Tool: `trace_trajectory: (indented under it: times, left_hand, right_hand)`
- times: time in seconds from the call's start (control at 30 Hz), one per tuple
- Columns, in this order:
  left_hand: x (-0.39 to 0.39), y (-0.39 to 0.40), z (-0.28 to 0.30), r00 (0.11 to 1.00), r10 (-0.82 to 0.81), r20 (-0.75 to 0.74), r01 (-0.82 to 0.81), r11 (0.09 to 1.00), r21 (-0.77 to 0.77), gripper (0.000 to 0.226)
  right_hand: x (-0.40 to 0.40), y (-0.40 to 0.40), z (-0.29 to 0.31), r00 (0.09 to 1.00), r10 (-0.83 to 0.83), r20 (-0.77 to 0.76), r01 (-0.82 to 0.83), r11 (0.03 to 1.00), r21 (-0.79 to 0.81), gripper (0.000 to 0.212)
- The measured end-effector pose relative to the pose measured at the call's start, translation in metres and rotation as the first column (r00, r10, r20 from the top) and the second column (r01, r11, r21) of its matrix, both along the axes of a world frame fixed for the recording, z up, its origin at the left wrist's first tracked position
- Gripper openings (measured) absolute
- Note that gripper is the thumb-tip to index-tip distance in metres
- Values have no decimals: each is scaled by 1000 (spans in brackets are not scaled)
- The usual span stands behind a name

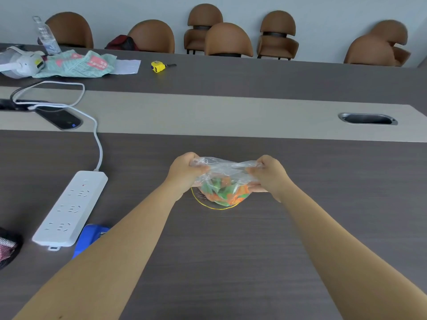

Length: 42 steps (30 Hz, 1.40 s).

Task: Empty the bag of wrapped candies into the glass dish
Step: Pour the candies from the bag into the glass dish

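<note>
A clear plastic bag [223, 168] of green and orange wrapped candies [223, 192] hangs over the middle of the dark table. My left hand [184, 173] grips its left top corner and my right hand [270, 175] grips the right top corner, stretching the top edge between them. Below the bag lies the glass dish [208, 204] with a thin yellow rim; only its near edge shows, the rest is hidden behind the bag. I cannot tell whether the bag's bottom touches the dish.
A white power strip [69, 209] with its cable lies at the left, a blue object [89, 237] beside it. A phone [60, 118] rests on the lighter centre strip, a cable port [367, 118] at the right. Further back lie a patterned cloth [78, 63], a bottle [46, 36], a yellow tape measure [158, 66] and several brown chairs.
</note>
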State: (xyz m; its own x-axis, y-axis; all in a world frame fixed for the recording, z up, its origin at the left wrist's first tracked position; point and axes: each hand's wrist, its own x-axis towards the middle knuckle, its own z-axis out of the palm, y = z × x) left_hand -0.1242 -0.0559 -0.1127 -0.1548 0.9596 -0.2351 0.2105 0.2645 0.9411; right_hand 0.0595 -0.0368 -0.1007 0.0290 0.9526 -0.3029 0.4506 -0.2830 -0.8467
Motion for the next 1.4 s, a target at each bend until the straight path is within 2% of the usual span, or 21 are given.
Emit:
trace_trajectory:
  times: [0.2,0.4,0.8,0.93,1.07,1.2,1.4]
  left_hand:
    - [-5,2,2,997,39,61,-42,999,33,26]
    - [-6,4,8,993,66,97,-72,995,65,28]
    - [-6,17,17,999,42,-28,-39,993,116,31]
    - [-4,21,22,997,29,-73,-19,990,138,32]
    - [-4,24,24,993,27,-116,-6,983,184,27]
    - [-5,28,27,992,32,-123,-1,969,248,37]
    - [-8,35,38,992,42,-116,-3,948,319,37]
  right_hand:
    - [1,2,-1,997,-22,-77,30,994,108,26]
    - [-1,7,4,992,-13,-125,33,987,156,21]
    - [-2,13,10,997,-43,-70,61,958,280,25]
    - [-1,17,14,997,-35,-62,54,942,330,11]
    - [0,20,18,997,-19,-79,46,933,357,15]
    - [-1,22,22,995,-18,-102,55,927,370,14]
    - [-4,25,32,990,-23,-136,77,912,402,11]
